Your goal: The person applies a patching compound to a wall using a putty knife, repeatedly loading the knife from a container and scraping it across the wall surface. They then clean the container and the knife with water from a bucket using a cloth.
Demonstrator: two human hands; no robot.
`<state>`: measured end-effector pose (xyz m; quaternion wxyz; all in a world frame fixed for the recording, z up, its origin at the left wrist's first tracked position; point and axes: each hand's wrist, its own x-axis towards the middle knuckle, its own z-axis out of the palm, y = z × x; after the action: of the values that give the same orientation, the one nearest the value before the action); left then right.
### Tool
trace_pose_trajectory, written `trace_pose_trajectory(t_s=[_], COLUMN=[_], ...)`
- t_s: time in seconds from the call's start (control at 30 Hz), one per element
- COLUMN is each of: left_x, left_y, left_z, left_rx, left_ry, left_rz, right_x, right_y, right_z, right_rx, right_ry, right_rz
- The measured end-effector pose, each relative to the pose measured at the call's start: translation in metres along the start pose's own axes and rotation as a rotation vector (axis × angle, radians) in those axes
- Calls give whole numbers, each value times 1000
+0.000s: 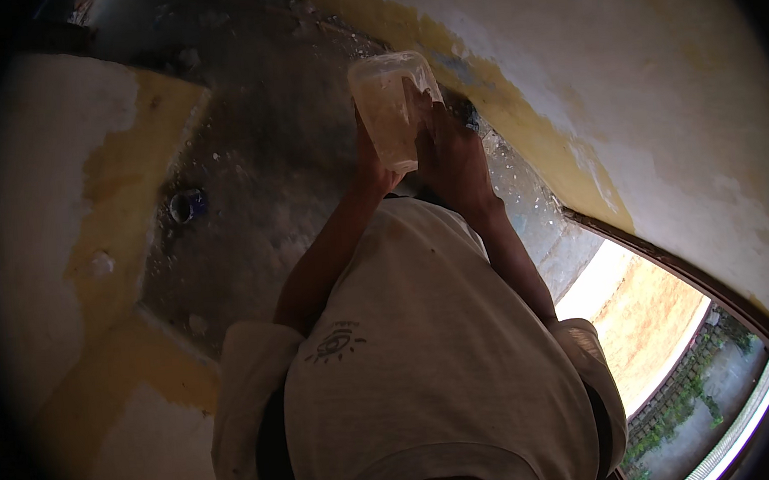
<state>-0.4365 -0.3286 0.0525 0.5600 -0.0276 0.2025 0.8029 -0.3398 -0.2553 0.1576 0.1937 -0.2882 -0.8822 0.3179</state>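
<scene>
A translucent plastic container point(385, 115), cloudy and dirty-looking, is tilted in front of my body with its wide rim away from me. My left hand point(381, 174) grips it from the left and below, most of its fingers hidden behind the wall. Against the container's right side lies my right hand point(456, 150), its fingers bent at the wall near the rim. Whether those fingertips are inside or outside the container I cannot tell. Nothing distinct shows inside the container.
Below is a dark floor point(258, 222) dotted with pale specks. A small blue can point(189, 205) lies near the left wall point(51, 183), which has yellow, patchy paint. Another patchy wall point(640, 70) rises at the right, beside an open doorway point(635, 312) letting in bright daylight.
</scene>
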Motion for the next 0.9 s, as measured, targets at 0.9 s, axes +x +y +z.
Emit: trace_pose_trajectory(t_s=[0.9], left_x=[-22], left_y=[8], left_z=[-12], left_rx=[153], left_ry=[-37], left_rz=[-7], right_x=[25], right_y=[9], right_z=[-9], right_rx=[-81], right_ry=[-127], right_rz=[-43])
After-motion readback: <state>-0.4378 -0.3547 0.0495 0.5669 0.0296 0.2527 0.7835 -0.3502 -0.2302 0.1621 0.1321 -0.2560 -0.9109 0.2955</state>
